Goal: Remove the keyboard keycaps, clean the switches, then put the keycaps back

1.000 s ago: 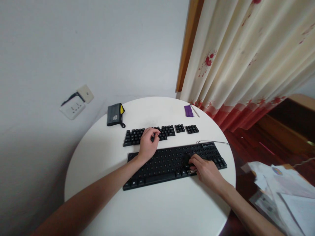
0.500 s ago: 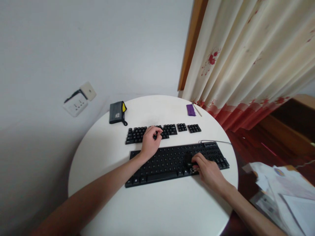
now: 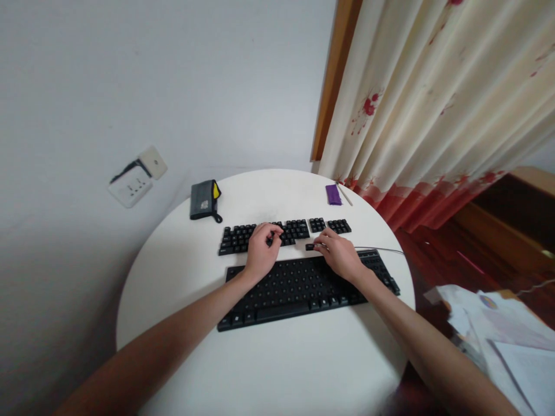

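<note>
On the tabletop [image 3: 260, 370], the keyboard [image 3: 277, 292] lies nearer than the loose keys [image 3: 237, 238]. The left hand [image 3: 261, 248] curls over these, its grip unclear; the right hand [image 3: 340, 254] pinches a black key [image 3: 309, 247] between, apparently a placing step, calling next for light, level handling.

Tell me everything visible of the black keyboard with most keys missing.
The keyboard is long, black and plastic-looking. Most of it shows only rows of small stubs; keys, including a long bar, line its near edge. It lies flat, slanted, on the white table, nearer than the loose keys, a cable behind it. Both forearms cross over it; contact is unclear.
</note>
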The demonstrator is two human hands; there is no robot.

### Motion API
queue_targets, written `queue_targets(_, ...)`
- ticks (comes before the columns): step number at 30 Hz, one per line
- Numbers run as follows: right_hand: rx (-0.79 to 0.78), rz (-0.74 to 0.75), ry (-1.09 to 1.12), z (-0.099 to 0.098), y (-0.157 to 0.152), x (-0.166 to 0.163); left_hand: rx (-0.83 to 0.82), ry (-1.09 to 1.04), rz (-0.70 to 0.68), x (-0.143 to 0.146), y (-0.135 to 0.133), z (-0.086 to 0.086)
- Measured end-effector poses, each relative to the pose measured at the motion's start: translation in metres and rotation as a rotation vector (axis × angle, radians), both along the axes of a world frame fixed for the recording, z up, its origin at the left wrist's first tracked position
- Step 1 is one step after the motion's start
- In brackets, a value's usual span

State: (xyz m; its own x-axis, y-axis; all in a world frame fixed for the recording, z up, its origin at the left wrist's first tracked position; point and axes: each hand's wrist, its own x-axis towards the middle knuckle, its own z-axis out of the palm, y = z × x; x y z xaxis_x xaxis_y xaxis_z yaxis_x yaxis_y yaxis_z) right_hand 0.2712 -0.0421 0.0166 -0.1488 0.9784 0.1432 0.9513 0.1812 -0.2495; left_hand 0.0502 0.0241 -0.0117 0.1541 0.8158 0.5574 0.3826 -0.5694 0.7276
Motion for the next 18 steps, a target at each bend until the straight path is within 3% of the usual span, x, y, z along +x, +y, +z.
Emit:
queue_targets(5,-0.057,0.047,-0.13,-0.008,0.031,-0.014,0.011,-0.002,-0.01,-0.001,-0.001,0.0)
queue_targets(12,-0.017,0.068,-0.161,-0.012,0.036,-0.016,0.038,0.012,-0.038,0.0,-0.003,0.003)
queue_targets(18,-0.014,-0.104,-0.134,-0.011,0.025,-0.021,0.034,0.014,-0.037,-0.001,-0.004,0.004)
